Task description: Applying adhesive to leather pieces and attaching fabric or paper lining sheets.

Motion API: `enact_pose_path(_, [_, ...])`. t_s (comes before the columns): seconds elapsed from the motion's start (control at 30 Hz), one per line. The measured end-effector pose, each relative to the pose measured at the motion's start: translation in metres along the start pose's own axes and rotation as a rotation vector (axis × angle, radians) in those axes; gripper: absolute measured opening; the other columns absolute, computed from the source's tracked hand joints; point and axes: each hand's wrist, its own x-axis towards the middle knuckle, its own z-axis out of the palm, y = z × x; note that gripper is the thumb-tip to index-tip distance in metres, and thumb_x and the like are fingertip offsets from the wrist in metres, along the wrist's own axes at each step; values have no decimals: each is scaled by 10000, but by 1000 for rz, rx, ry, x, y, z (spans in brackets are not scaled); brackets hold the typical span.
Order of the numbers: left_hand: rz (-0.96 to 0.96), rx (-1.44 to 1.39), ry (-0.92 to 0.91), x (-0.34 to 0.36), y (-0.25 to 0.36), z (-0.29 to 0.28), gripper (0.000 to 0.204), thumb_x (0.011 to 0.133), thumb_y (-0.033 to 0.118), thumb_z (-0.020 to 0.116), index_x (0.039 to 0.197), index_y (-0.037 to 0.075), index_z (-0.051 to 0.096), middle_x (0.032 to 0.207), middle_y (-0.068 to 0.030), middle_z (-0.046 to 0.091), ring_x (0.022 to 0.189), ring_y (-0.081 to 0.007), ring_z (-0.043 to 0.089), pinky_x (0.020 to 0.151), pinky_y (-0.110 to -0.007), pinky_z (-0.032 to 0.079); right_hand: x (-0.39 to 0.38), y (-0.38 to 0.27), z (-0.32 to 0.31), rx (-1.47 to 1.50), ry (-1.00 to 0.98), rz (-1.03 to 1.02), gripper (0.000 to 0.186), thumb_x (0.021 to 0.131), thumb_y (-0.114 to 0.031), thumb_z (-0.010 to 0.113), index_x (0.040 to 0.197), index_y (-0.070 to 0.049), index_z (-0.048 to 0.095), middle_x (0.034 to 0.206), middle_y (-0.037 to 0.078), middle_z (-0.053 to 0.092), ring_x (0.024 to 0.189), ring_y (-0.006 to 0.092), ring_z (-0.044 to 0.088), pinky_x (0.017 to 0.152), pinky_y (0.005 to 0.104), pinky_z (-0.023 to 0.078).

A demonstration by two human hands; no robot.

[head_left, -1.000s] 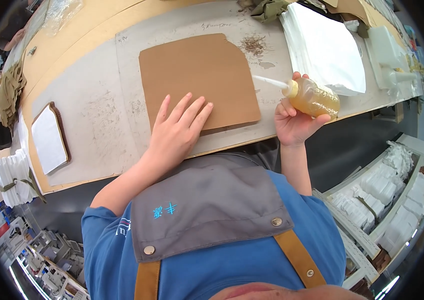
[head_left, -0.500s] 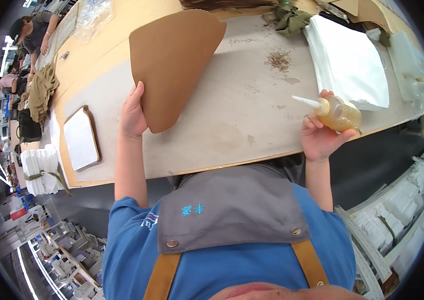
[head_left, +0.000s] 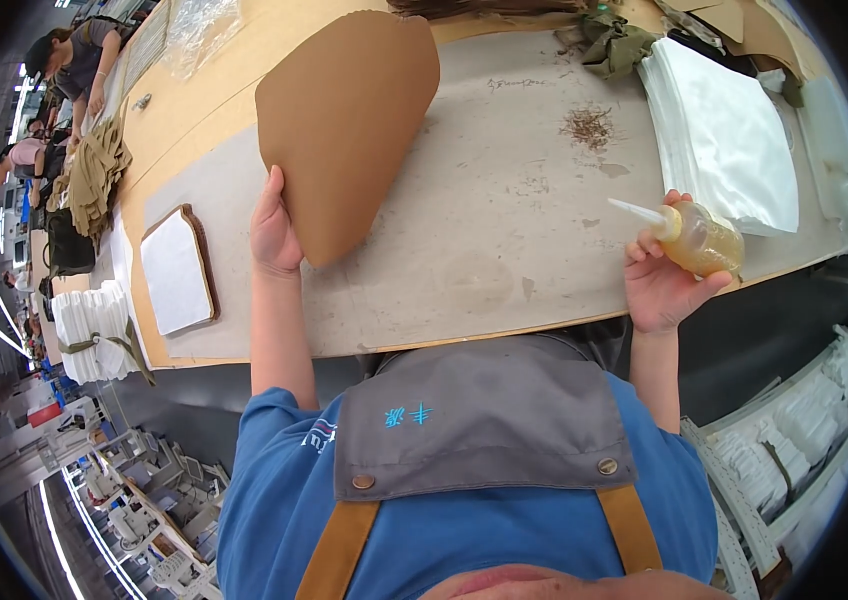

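Observation:
My left hand (head_left: 276, 228) is closed on the lower left edge of a large brown panel (head_left: 349, 125) with rounded corners, thumb on the near face. The panel is raised over the table, its far end wider than the end near me. What backs it is hidden. In my right hand (head_left: 659, 285) is a clear squeeze bottle (head_left: 706, 247) of yellowish liquid, tilted with its long white nozzle pointing left. My fingers wrap behind the bottle, above the table's near edge. Close to it lies a stack of white sheets (head_left: 724, 140).
A grey mat (head_left: 504, 210) covers much of the table, with brown scraps (head_left: 587, 128) on it. At the left lies a white-topped stack of pieces (head_left: 179, 275). Green cloth (head_left: 612, 45) sits at the back. Another person (head_left: 79, 65) stands at the far left.
The table and both hands appear slightly farther right in the picture. The brown panel has turned, so its outline is somewhat narrower. Both hands keep their holds.

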Motion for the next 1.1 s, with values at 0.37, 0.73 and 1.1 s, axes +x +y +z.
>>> enact_pose_path(0.37, [207,-153,-194,-13,33,2,482,1128,341,330,1484,47,468,1534,-115,494,1418,-297,459,1180,-477,375,-2,-2,3,-65,62,-16,1148,727,-706,798,1580,-104,321,1579,42,401,958,180,555,830,347,473])
enact_pose_path(0.73, [369,-92,-33,-35,60,-8,458,1128,315,340,1458,45,504,1510,-92,529,1411,-272,473,1185,-457,364,-1,-3,1,-71,46,-15,1159,727,-682,813,1578,-79,307,1585,54,372,986,195,580,852,380,510])
enact_pose_path(1.1, [86,95,-146,-5,127,13,523,1116,380,309,1486,51,477,1492,-141,534,1360,-315,527,1130,-478,437,0,0,10,-38,67,-14,1133,743,-625,833,1575,-72,298,1590,34,348,969,188,527,825,354,466])
